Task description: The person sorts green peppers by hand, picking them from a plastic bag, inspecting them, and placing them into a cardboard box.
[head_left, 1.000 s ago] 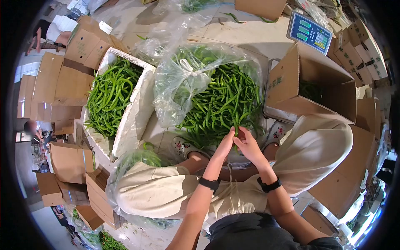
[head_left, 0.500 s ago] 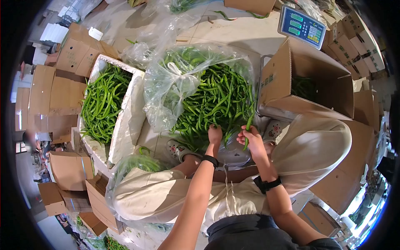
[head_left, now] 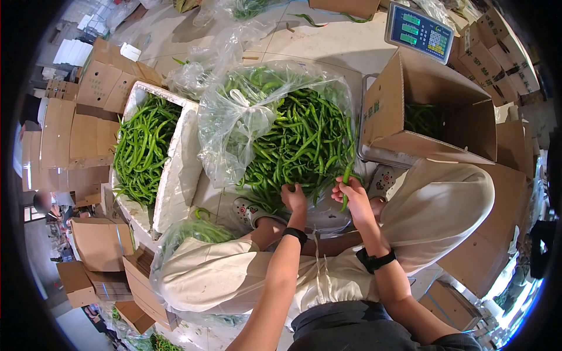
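Note:
My right hand [head_left: 355, 194] is closed around a long green chili pepper [head_left: 347, 173], which stands upright between thumb and fingers. My left hand [head_left: 294, 198] is at the near edge of a heap of green chili peppers [head_left: 304, 137], its fingers curled in. Whatever those fingers pinch is too hidden to make out. The heap lies in a transparent plastic bag [head_left: 231, 137], its mouth pulled open toward me and its knotted side folded to the left.
A white foam box [head_left: 182, 169] full of green peppers stands to the left. At right, an open cardboard box [head_left: 383, 111] with some peppers sits on a scale platform, its display [head_left: 418, 32] behind. My shoes [head_left: 252, 212] flank the bag. Cardboard boxes [head_left: 96, 243] are stacked at far left.
My left hand has shifted slightly left and down along the pile's edge. My right hand stays nearly in place, still gripping the chili pepper. The view has tilted a little.

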`<action>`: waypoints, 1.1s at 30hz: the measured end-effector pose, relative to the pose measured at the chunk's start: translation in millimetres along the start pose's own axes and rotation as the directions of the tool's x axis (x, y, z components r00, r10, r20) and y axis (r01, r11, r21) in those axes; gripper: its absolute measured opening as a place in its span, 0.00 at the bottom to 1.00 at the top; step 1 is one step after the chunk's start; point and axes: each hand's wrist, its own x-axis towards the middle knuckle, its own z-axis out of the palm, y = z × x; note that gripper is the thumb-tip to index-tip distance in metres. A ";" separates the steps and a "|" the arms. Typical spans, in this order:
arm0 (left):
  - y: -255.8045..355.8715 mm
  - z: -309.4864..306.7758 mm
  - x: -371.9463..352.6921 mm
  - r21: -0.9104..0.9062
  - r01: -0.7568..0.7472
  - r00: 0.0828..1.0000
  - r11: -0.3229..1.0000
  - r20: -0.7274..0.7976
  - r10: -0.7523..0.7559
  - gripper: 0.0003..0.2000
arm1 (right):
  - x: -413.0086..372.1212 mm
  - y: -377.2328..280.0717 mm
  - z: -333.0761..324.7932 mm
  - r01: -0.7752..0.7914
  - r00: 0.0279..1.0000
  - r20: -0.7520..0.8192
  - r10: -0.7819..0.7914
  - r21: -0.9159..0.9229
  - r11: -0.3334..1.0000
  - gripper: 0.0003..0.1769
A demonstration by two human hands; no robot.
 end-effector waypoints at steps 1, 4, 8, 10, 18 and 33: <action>-5.0 0.2 4.1 -0.074 0.019 0.999 0.997 0.052 -0.015 0.16 | -0.4 0.3 -0.6 0.001 1.000 0.007 -0.001 0.004 1.000 0.12; 20.6 -20.9 2.8 -0.141 0.133 0.976 0.981 0.189 -0.106 0.15 | -1.6 0.9 -1.8 0.004 1.000 0.021 -0.004 0.015 1.000 0.12; 16.4 -14.4 4.9 -0.328 0.024 0.997 0.944 0.076 0.001 0.13 | -6.4 0.6 -0.9 0.015 1.000 0.020 -0.016 0.043 0.999 0.12; 18.9 -11.1 8.0 -0.479 0.029 0.999 0.877 0.032 -0.015 0.13 | -9.0 -1.5 -1.3 0.024 0.999 0.022 -0.025 0.053 0.998 0.12; 51.5 -31.4 8.9 -0.849 0.232 0.964 0.475 0.266 0.003 0.10 | -21.4 -9.4 -5.5 0.045 0.999 -0.009 -0.044 0.062 0.997 0.12; 46.9 -25.8 6.6 -0.705 0.125 0.991 0.698 0.129 -0.047 0.14 | -35.1 -7.6 -17.5 0.068 0.997 -0.045 -0.065 0.066 0.995 0.11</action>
